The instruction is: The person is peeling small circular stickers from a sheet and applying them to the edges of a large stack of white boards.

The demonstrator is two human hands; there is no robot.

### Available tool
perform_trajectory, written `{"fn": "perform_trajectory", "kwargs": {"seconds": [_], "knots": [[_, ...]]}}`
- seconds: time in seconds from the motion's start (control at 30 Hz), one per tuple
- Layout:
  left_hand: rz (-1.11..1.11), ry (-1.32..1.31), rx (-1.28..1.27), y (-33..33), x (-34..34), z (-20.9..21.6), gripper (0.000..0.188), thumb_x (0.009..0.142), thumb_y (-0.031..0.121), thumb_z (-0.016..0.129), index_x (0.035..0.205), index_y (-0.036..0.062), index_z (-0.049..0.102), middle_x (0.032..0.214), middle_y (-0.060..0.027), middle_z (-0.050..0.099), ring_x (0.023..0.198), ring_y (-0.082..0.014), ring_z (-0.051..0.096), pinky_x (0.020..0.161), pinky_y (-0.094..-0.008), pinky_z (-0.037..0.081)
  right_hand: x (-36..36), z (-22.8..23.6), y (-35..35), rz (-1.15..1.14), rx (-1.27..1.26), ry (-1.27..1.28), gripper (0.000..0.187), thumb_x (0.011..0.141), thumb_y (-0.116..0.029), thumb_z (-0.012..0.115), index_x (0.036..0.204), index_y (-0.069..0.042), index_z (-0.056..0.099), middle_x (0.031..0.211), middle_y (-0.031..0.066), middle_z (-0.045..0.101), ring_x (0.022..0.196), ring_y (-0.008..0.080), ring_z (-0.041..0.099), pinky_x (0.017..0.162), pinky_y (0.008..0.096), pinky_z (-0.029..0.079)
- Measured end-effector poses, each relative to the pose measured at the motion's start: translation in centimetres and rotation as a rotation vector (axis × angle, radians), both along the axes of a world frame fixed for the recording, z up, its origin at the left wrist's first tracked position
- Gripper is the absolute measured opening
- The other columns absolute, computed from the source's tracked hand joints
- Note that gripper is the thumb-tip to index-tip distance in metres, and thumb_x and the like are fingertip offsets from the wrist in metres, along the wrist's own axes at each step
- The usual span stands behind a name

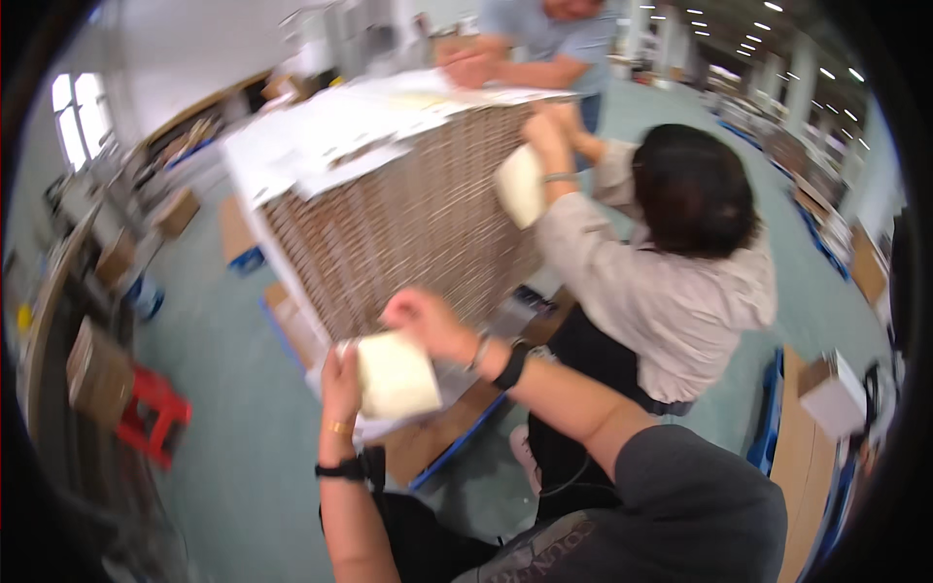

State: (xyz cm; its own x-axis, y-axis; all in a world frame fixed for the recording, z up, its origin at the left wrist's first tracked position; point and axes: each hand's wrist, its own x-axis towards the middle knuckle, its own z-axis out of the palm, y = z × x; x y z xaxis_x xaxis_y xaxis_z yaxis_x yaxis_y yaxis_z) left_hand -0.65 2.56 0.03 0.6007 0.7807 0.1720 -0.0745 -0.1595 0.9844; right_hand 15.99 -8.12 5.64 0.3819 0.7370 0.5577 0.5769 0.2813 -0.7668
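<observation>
My left hand [340, 385] grips the left edge of a cream piece [400, 381]; my right hand [426, 323] curls by its far right corner, grip too blurred to tell.

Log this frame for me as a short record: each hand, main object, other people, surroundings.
Left hand: grips the left side of a pale cream roll
Right hand: fingers curled, near the roll's upper edge; too blurred to tell whether it holds anything
Main object: tall stack of layered brown sheets, white sheeting on top
Other people: one in a beige jacket at the stack; another in a blue shirt behind it
Surroundings: red plastic stool, left
</observation>
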Motion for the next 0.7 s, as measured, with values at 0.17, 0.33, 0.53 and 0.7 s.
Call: {"fn": "perform_trajectory", "kwargs": {"seconds": [0.17, 0.33, 0.53, 0.7], "knots": [[0.034, 0.336, 0.282, -0.3, -0.9, 6.3, 0.025, 0.092, 0.023, 0.058, 0.087, -0.0016, 0.057, 0.089, -0.012, 0.064, 0.08, -0.0188, 0.057, 0.074, -0.0311, 0.046, 4.7, 1.9, -0.2, 0.156, -0.027, 0.3, 0.014, 0.089, -0.016, 0.062, 0.09, -0.002, 0.058, 0.078, 0.0007, 0.06, 0.068, 0.0084, 0.056, 0.063, 0.0248, 0.047], [0.148, 0.085, 0.813, 0.0, -3.3, 13.1, 0.021, 0.083, 0.019, 0.068, 0.086, -0.0004, 0.061, 0.119, -0.0155, 0.058, 0.106, -0.0288, 0.056, 0.087, -0.0349, 0.044, 4.7, 5.0, 2.2, 0.129, -0.079, 0.15, 0.015, 0.088, -0.015, 0.062, 0.088, -0.001, 0.06, 0.075, 0.0023, 0.061, 0.067, 0.0092, 0.056, 0.063, 0.0252, 0.047], [0.227, 0.178, 1.334, 2.3, -1.7, 19.1, 0.017, 0.075, 0.018, 0.072, 0.071, 0.0034, 0.066, 0.136, -0.0153, 0.044, 0.12, -0.0368, 0.045, 0.099, -0.0437, 0.037, 4.2, 9.1, 4.3, 0.036, -0.042, -0.041, 0.017, 0.088, -0.017, 0.063, 0.09, -0.001, 0.061, 0.079, 0.0004, 0.062, 0.072, 0.007, 0.055, 0.067, 0.0236, 0.047], [0.235, 0.194, 1.537, 4.0, 0.7, 21.7, 0.018, 0.076, 0.022, 0.071, 0.074, 0.0053, 0.068, 0.135, -0.0145, 0.045, 0.121, -0.0365, 0.044, 0.101, -0.0452, 0.034, 4.5, 10.2, 5.4, 0.022, -0.011, -0.041, 0.017, 0.088, -0.017, 0.064, 0.09, -0.001, 0.063, 0.079, 0.001, 0.063, 0.07, 0.0069, 0.055, 0.066, 0.0233, 0.047]]}}
